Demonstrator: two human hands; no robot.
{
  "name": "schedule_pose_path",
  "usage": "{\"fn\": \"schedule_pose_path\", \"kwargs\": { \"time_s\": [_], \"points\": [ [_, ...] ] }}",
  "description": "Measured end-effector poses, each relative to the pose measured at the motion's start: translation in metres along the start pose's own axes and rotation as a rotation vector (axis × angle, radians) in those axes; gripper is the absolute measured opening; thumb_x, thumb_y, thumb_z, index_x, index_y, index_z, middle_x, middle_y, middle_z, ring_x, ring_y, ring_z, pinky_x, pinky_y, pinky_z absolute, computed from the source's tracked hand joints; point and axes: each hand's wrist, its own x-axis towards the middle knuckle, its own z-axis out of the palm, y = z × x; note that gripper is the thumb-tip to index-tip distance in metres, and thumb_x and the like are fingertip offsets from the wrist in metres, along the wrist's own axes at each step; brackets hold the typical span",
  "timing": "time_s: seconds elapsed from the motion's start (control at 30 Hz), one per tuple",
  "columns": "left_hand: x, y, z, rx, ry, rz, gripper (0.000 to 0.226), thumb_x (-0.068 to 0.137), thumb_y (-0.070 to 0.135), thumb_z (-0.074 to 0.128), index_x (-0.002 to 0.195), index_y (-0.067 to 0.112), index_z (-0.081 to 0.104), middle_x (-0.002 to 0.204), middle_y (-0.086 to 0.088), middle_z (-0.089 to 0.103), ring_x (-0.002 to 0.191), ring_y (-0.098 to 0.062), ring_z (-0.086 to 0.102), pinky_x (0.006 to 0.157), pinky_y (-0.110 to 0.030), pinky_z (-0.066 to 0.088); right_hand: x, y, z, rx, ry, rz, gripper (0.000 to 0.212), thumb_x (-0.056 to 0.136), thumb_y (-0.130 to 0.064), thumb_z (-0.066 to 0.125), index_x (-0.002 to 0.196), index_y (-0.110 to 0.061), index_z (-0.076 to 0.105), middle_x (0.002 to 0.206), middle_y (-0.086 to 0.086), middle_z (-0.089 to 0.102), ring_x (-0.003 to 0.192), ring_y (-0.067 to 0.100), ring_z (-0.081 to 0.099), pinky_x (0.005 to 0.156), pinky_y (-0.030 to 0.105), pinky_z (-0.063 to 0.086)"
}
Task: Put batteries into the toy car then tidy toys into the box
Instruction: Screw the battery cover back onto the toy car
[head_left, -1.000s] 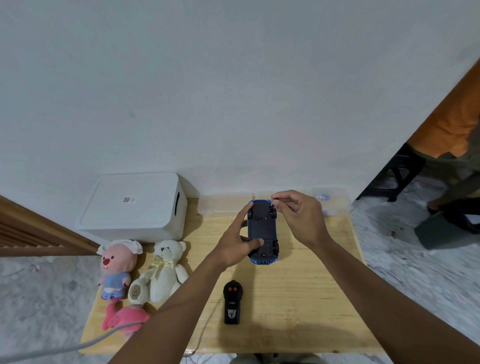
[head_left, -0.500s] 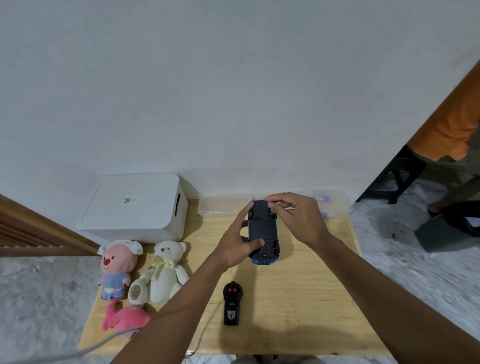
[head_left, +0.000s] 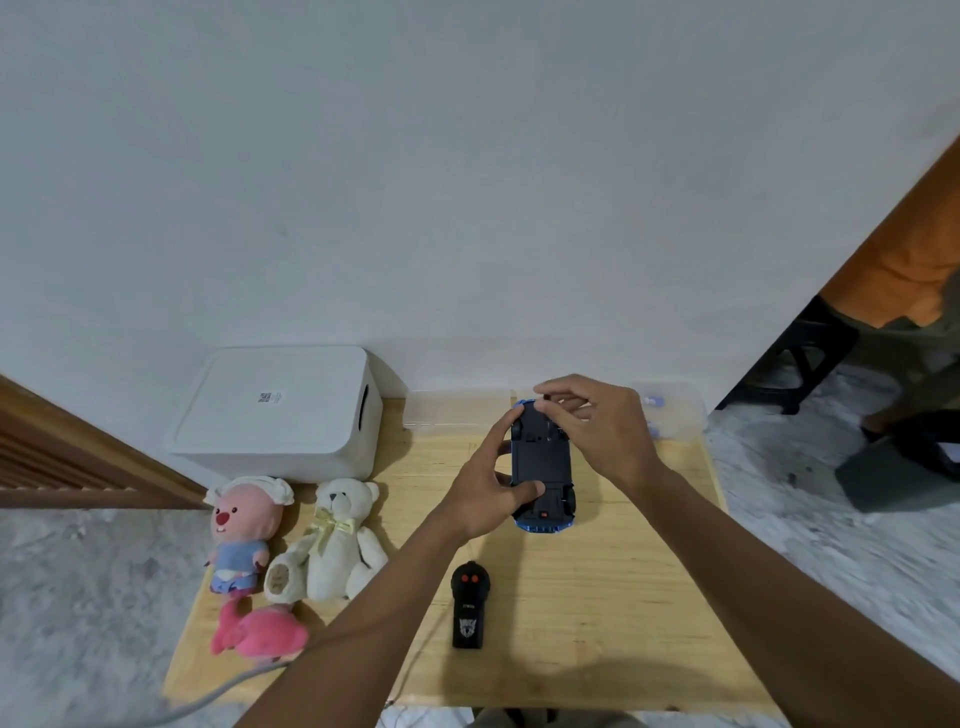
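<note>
Right hand (head_left: 602, 431) is shifting leftward onto the upturned toy car (head_left: 540, 462), fingertips pinching its far end; left hand (head_left: 483, 493) is gripping its left side, the car hovering near the tabletop's (head_left: 597, 597) far edge. Box (head_left: 275, 410) is occupying the far-left corner; remote (head_left: 469, 603) is lying toward the near edge, with plain wood showing rightward.

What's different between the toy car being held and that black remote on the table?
The toy car is gripped by the left hand, the right hand pinching its far end; the remote lies untouched on the table. The toy car is flipped, dark underside up, blue at its edges; the remote shows two red buttons on top. The toy car is wider than the remote. Both look mostly black.
</note>
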Motion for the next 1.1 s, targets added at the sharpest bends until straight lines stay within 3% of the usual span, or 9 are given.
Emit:
{"fn": "schedule_pose_path", "kwargs": {
  "time_s": [0.13,0.23,0.37,0.57,0.7,0.8,0.97,1.1],
  "points": [
    [-0.002,0.0,0.0,-0.012,0.003,-0.011,0.092,0.091,0.009,0.076,0.156,0.052,0.027,0.138,0.004,0.055,0.085,-0.009,0.074,0.079,-0.036,0.064,-0.008,0.002,0.0,0.007,0.041,-0.011,0.018,0.092,-0.018,0.071,0.104,-0.03,0.078,0.1,-0.023,0.074,0.091,0.006,0.071,0.077,0.018,0.059],
    [-0.004,0.0,-0.002,-0.017,0.007,-0.013,0.092,0.091,0.01,0.077,0.156,0.052,0.028,0.138,0.002,0.055,0.086,-0.01,0.073,0.081,-0.037,0.064,-0.007,0.001,-0.001,0.052,0.073,0.062,0.009,0.09,-0.02,0.076,0.093,-0.028,0.075,0.093,-0.019,0.074,0.089,0.005,0.071,0.073,0.022,0.06],
    [-0.005,-0.001,-0.001,-0.003,-0.002,-0.004,0.092,0.091,0.011,0.077,0.156,0.052,0.027,0.138,0.004,0.055,0.081,-0.009,0.073,0.078,-0.033,0.064,-0.005,-0.005,-0.002,0.03,0.074,0.051,0.014,0.087,-0.022,0.079,0.091,-0.033,0.072,0.086,-0.018,0.072,0.083,0.006,0.068,0.068,0.019,0.056],
    [-0.006,-0.001,0.001,-0.004,0.003,-0.007,0.093,0.09,0.011,0.077,0.155,0.054,0.027,0.137,0.006,0.056,0.081,-0.006,0.073,0.071,-0.026,0.061,-0.008,-0.007,-0.004,-0.002,0.021,-0.011,0.018,0.093,-0.009,0.067,0.101,-0.022,0.078,0.098,-0.017,0.075,0.092,0.008,0.072,0.08,0.023,0.06],
    [-0.007,-0.001,0.001,0.002,-0.001,0.008,0.094,0.089,0.01,0.077,0.157,0.051,0.026,0.141,0.003,0.054,0.088,-0.001,0.071,0.073,-0.023,0.059,-0.006,-0.009,-0.006,0.044,0.018,0.044,0.007,0.089,-0.014,0.076,0.091,-0.02,0.076,0.088,-0.015,0.075,0.087,0.004,0.072,0.08,0.022,0.06],
    [-0.008,0.0,0.001,-0.001,-0.009,0.013,0.094,0.09,0.01,0.077,0.157,0.051,0.026,0.14,0.005,0.054,0.086,0.0,0.072,0.07,-0.019,0.058,-0.004,-0.013,-0.005,0.068,0.042,0.068,0.013,0.085,-0.019,0.081,0.083,-0.019,0.069,0.082,-0.015,0.071,0.083,0.004,0.07,0.073,0.018,0.059],
    [-0.008,0.002,-0.001,-0.015,-0.005,0.003,0.093,0.09,0.011,0.077,0.155,0.055,0.027,0.14,0.007,0.053,0.088,-0.004,0.071,0.068,-0.02,0.058,-0.005,-0.014,-0.005,0.014,0.046,0.017,0.011,0.087,-0.019,0.079,0.092,-0.029,0.075,0.087,-0.02,0.073,0.085,0.006,0.069,0.071,0.018,0.058],
    [-0.008,0.002,-0.004,-0.007,0.002,-0.002,0.092,0.09,0.011,0.077,0.154,0.055,0.028,0.14,0.006,0.054,0.089,-0.006,0.07,0.068,-0.02,0.058,-0.011,-0.01,-0.004,0.003,0.026,-0.041,0.019,0.092,-0.013,0.072,0.104,-0.024,0.079,0.1,-0.017,0.076,0.091,0.008,0.072,0.077,0.015,0.057]
  ]
}}
